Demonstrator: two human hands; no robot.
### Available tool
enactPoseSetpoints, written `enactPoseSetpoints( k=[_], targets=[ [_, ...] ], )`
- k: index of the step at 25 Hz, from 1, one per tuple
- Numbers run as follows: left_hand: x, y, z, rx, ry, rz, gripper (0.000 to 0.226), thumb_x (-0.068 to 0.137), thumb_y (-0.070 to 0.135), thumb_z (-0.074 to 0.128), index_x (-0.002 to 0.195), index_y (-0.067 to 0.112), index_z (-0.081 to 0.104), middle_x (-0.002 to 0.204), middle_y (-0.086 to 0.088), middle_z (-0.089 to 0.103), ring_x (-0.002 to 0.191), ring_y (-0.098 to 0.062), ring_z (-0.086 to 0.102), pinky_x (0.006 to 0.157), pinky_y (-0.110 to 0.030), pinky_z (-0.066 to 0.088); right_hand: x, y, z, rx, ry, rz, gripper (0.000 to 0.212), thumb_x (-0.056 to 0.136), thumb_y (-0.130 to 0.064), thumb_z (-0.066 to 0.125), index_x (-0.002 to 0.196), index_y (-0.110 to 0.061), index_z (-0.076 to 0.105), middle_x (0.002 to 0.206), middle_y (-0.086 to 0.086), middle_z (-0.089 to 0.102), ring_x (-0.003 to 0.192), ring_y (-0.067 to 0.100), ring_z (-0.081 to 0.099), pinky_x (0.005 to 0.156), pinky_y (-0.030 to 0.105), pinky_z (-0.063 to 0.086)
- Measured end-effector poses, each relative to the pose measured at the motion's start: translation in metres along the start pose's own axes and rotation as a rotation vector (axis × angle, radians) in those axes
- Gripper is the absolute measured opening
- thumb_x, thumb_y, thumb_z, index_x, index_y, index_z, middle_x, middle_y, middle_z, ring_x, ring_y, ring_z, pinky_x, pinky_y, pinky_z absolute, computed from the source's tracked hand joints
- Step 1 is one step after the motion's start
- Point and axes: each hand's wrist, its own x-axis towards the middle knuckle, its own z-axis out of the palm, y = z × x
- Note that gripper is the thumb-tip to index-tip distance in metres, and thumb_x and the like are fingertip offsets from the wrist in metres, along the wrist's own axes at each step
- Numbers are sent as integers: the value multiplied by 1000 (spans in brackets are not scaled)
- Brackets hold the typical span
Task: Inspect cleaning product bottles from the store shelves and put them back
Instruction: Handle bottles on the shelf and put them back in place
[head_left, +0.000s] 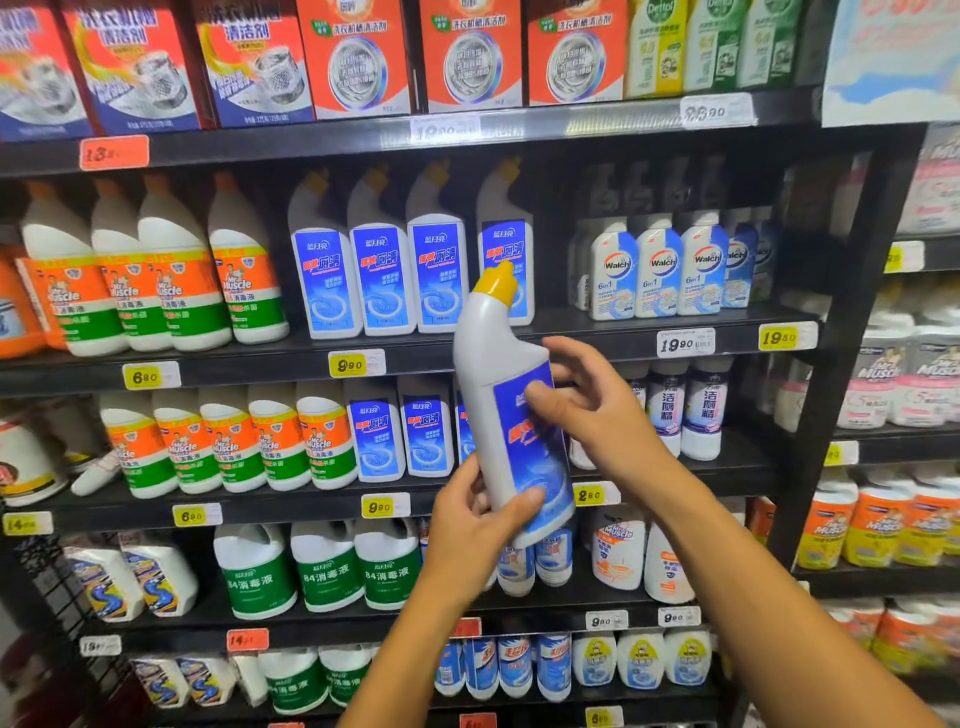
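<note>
Black store shelves (519, 353) fill the background, packed with cleaning products and lined with yellow, white and orange price tags. Near the camera, held in front of the middle shelves, is a white bottle (493, 374) with a yellow cap (497, 283) and a blue label; it tilts with its bent neck up and to the left. The left hand (467, 530) grips the bottle's lower end, thumb curled across the label front and fingers wrapped behind. The right hand (592, 410) holds the bottle's upper right side, thumb pressed on the label and fingers loosely spread behind its edge.

Just behind the cap, on the far shelf, stands a row of matching blue-label bottles (379, 280). Left of them are Mr Muscle bottles (156, 291) in orange and green, and to the right are Walch bottles (660, 270). One shelf up sit orange boxes (358, 57). Below the hands stand green-label jugs (322, 571). At far right, another shelf unit carries pink and orange packs (883, 525).
</note>
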Motion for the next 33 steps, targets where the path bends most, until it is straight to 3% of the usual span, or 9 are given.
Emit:
enactPoseSetpoints(
  k=[2, 4, 7, 10, 14, 17, 23, 28, 33],
  targets=[
    [7, 0, -16, -99, -122, -43, 54, 64, 25, 83, 115, 15, 64, 111, -5, 74, 106, -23, 70, 84, -31, 57, 4, -1, -7, 37, -32, 51, 45, 86, -20, 64, 129, -11, 53, 101, -2, 70, 86, 1, 68, 67, 16, 53],
    [11, -3, -25, -137, -207, -86, 55, 65, 25, 82, 116, 14, 64, 117, -10, 72, 111, -30, 67, 89, -39, 56, 4, 4, -12, 32, -123, 110, 44, 86, -22, 64, 129, -13, 55, 106, 1, 74, 94, 7, 70, 71, 21, 56],
    [14, -8, -28, -153, -267, -133, 52, 71, 22, 80, 120, 14, 64, 120, -12, 70, 113, -31, 66, 88, -37, 57, 1, 15, -17, 21, -193, 160, 49, 80, -24, 72, 126, -18, 57, 110, 6, 75, 102, 21, 72, 78, 29, 58],
    [15, -14, -30, -166, -287, -189, 53, 75, 15, 77, 125, 11, 59, 121, -11, 70, 113, -29, 66, 88, -35, 57, 1, 27, -18, 16, -169, 180, 45, 80, -25, 74, 122, -19, 60, 110, 6, 75, 101, 22, 73, 75, 27, 58],
    [16, -24, -36, -108, -320, -272, 56, 83, 6, 71, 133, 21, 51, 121, -5, 71, 113, -24, 67, 86, -31, 57, -3, 56, -16, 63, -92, 247, 45, 80, -22, 74, 122, -15, 58, 107, 7, 76, 96, 22, 74, 69, 25, 57],
    [17, -38, -42, 5, -312, -302, 62, 84, -2, 71, 131, 32, 48, 116, -3, 72, 106, -20, 70, 80, -31, 58, -10, 84, -11, 86, -39, 327, 53, 77, -21, 77, 123, -9, 54, 106, 11, 76, 95, 27, 74, 70, 29, 59],
    [15, -70, -39, 59, -292, -354, 80, 86, -8, 67, 142, 36, 32, 126, -11, 64, 106, -26, 70, 91, -46, 57, -16, 134, -10, 99, 46, 441, 52, 74, -27, 79, 119, -10, 57, 102, 10, 77, 92, 25, 75, 68, 30, 59],
    [36, -91, -21, 17, -258, -386, 81, 87, -6, 67, 147, 31, 27, 125, -13, 64, 104, -22, 70, 83, -35, 59, 0, 159, -34, 103, 49, 465, 49, 79, -31, 78, 120, -14, 59, 106, 8, 76, 96, 26, 74, 72, 32, 60],
    [71, -107, 2, 110, -157, -380, 81, 88, -7, 65, 152, 21, 25, 134, -16, 56, 118, -32, 61, 98, -50, 52, 31, 178, -58, 135, 65, 451, 33, 86, -21, 75, 117, -17, 62, 104, 7, 77, 94, 25, 75, 68, 30, 60]
  ],
)
